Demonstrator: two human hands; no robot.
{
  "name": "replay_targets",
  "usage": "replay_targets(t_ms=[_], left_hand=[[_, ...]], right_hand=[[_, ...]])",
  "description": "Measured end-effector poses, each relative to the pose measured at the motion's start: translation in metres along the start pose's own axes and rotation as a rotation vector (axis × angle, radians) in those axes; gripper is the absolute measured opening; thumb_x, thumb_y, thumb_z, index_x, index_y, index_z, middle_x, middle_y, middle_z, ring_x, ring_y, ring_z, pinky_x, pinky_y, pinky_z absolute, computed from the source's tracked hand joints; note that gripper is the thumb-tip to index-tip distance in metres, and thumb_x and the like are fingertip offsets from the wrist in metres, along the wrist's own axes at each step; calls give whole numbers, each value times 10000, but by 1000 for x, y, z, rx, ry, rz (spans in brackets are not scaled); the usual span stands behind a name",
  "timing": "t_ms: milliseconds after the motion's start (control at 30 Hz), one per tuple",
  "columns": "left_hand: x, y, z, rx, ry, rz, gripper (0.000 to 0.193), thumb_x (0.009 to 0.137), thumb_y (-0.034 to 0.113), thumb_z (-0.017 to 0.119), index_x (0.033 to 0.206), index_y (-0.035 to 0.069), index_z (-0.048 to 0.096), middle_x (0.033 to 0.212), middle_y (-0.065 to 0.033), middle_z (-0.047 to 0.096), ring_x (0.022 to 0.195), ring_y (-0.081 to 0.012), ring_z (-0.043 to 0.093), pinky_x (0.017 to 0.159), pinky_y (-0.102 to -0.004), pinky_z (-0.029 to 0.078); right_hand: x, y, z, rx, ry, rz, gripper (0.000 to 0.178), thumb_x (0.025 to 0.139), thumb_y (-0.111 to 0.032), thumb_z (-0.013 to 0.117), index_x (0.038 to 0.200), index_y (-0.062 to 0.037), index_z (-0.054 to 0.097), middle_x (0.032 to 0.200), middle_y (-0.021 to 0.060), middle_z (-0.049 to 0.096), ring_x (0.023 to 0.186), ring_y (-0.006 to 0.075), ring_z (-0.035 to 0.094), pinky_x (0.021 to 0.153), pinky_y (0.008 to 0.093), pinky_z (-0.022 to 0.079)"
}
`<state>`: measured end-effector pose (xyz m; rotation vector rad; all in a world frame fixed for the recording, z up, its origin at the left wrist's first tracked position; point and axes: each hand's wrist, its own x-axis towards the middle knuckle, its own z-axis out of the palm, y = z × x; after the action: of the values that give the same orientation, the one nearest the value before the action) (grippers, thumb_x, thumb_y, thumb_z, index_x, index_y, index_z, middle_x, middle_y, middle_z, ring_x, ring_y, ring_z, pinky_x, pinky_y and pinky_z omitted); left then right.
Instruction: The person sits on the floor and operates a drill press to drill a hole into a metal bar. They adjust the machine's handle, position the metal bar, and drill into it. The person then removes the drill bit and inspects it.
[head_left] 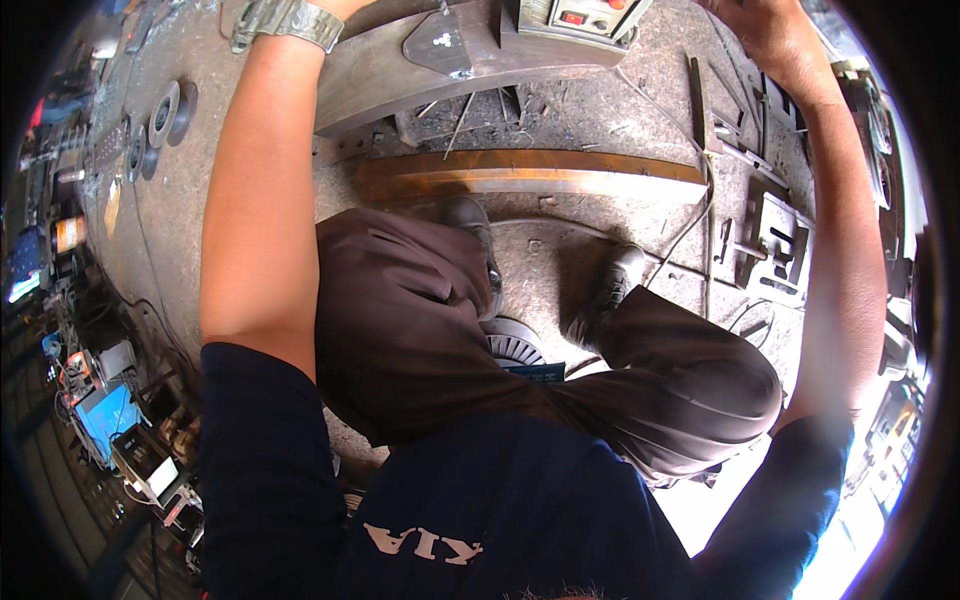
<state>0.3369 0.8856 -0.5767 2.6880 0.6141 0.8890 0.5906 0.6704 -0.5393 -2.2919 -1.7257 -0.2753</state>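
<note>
I'm seeing pale block lettering (425,545) across the navy shirt (560,490); print on a teal piece (540,372) between the legs is blurring. The top edge is cutting off both the left hand (342,6) and right hand (770,32), so I can't tell how far either is opening or what it's holding. Between them, a red-switched grey box (590,32) is apparently resting on a steel beam (370,88). A rusty bar (530,170) is lying on the stained workshop floor (635,122).
</note>
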Motion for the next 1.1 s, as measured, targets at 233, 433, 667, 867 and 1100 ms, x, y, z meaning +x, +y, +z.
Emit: replay_targets(t_ms=[233,433,667,867,1100], left_hand=[[-15,47,18,184,-4,97,344,867,322,757,719,23,673,668,-201,659,680,-411,673,628,-492,545],[-5,31,12,87,16,85,310,840,300,797,756,19,697,688,-181,683,643,-353,686,599,-437,538],[5,27,-8,-24,-81,-183,292,829,287,808,805,3,745,702,-169,712,620,-280,700,601,-385,535],[4,38,11,216,40,101,313,821,300,788,756,2,720,709,-196,697,654,-367,691,621,-424,545],[-2,36,-9,73,-58,-125,287,817,276,806,785,-1,738,732,-193,708,640,-319,701,622,-393,549]], right_hand=[[32,61,11,92,-149,72,383,920,-365,779,996,10,759,824,186,739,754,265,709,706,406,562],[37,56,0,-10,-190,30,332,922,-325,775,983,1,766,849,217,731,761,286,702,711,409,552],[21,34,13,106,-121,90,329,907,-316,781,992,2,769,889,224,741,813,324,724,745,407,565],[27,61,13,38,-101,55,406,911,-388,776,1027,0,767,922,226,749,859,324,735,774,406,572],[33,40,29,134,-113,-3,411,920,-404,762,985,2,766,904,230,741,859,346,728,787,423,566]])
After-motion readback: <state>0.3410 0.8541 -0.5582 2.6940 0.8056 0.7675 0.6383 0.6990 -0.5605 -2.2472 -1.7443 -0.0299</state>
